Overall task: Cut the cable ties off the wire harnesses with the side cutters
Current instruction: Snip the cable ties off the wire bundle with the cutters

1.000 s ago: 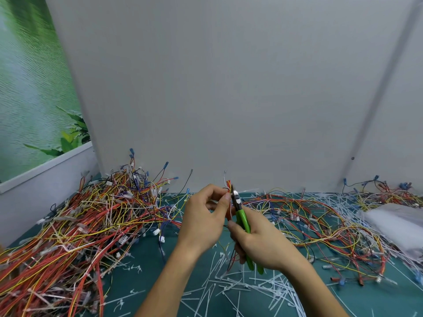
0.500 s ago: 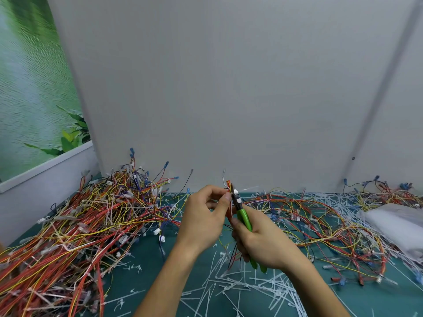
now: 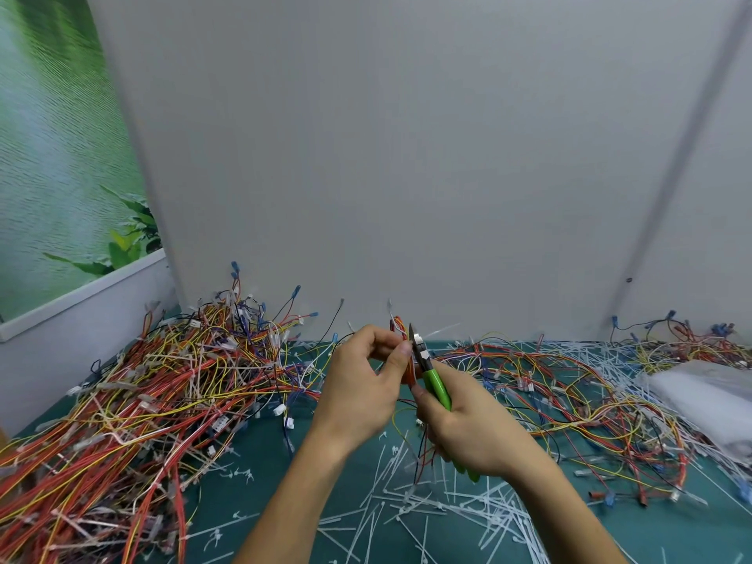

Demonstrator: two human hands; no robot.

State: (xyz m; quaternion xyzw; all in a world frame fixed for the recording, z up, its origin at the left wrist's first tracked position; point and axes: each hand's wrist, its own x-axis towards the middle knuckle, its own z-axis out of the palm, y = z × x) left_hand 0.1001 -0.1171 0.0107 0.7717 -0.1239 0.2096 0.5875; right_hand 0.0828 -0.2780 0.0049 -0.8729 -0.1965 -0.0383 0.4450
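Hands barely shift: left hand [image 3: 358, 390] pinches thin red-orange wire harness [image 3: 408, 373], right hand [image 3: 472, 435] grips green-handled side cutters [image 3: 437, 387]. Many white cut cable ties [image 3: 407, 511] down; big tangled wire pile [image 3: 162, 384] looks undone.

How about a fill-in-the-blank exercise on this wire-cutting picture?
1. The right hand grips the cutters, whose handles are ____.
2. The left hand pinches a bundle of ____.
3. Loose ties scattered on the table are ____.
4. The biggest wire heap lies on the person's ____ side.
Missing words: green, wires, white, left.
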